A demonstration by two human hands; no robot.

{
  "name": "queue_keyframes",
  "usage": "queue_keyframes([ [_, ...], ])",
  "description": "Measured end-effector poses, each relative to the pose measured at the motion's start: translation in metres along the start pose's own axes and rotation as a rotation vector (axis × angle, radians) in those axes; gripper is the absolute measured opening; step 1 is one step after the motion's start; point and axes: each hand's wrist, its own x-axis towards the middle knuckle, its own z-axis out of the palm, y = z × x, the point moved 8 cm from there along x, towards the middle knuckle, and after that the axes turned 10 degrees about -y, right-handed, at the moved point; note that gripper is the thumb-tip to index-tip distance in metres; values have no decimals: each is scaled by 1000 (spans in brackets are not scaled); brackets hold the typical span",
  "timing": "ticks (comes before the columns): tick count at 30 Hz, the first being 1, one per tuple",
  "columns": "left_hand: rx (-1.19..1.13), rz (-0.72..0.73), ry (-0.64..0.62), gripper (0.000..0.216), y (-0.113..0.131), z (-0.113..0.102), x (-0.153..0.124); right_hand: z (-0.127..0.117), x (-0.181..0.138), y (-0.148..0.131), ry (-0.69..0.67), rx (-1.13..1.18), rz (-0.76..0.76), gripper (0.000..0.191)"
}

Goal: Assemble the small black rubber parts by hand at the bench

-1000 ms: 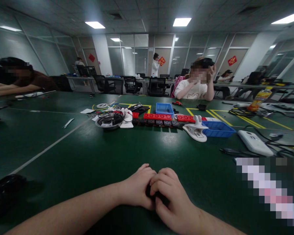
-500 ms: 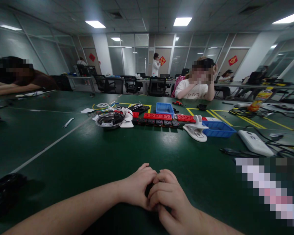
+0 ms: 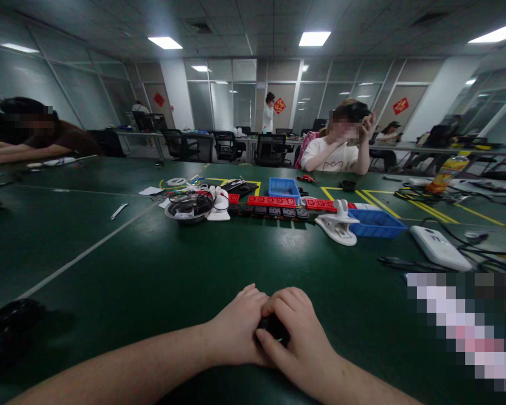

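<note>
My left hand (image 3: 238, 329) and my right hand (image 3: 303, 334) meet just above the green table (image 3: 160, 298), at the near edge of the view. Between them is a small, rounded black object (image 3: 276, 327), mostly covered by fingers, so its kind does not show. The right thumb lies along its near side while the right fingers curve over its far side. My left hand is closed around its left side; most of the left fingertips are hidden.
Black wrapped coils (image 3: 19, 315) lie at left. Farther off are a wrench (image 3: 118, 211), a metal bowl (image 3: 189, 209), red socket strips (image 3: 272, 201), a white clip stand (image 3: 339, 225), a blue bin (image 3: 377, 223) and a white power bank (image 3: 438, 247). A person (image 3: 335, 146) sits opposite.
My right fingers have shifted up and opened away from the left hand, and the thumb has moved up, so the black object between the hands now shows. My left hand has barely moved.
</note>
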Motion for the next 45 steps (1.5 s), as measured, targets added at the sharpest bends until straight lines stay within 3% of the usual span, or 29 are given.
queue_keyframes([
  [6, 3, 12, -10, 46, -5, 3, 0, -1, -1, -6, -14, 64, -63, 10],
  [13, 2, 56, -128, 42, -6, 3, 3, -4, -3, -22, -39, 121, -230, 23],
  [17, -14, 68, -130, 45, -4, -1, 3, -7, -4, -32, -53, 131, -328, 24],
  [27, -14, 81, -144, 51, -4, 0, 2, -10, -4, -42, -80, 98, -387, 26],
  [30, -7, 96, -137, 48, -4, 1, 1, -8, -5, -34, -41, 97, -333, 28],
  [36, -55, 83, -108, 44, -4, -1, 1, -9, -6, 1, 124, 40, -9, 30],
  [39, -27, 86, -98, 45, -4, -1, 1, 0, -2, 5, 22, -18, 74, 36],
  [42, -2, 81, -79, 47, -6, 0, 2, 9, 0, 9, -91, -90, 146, 27],
  [45, -6, 69, -63, 47, -7, 1, 2, 9, 0, 10, -96, -84, 130, 20],
])
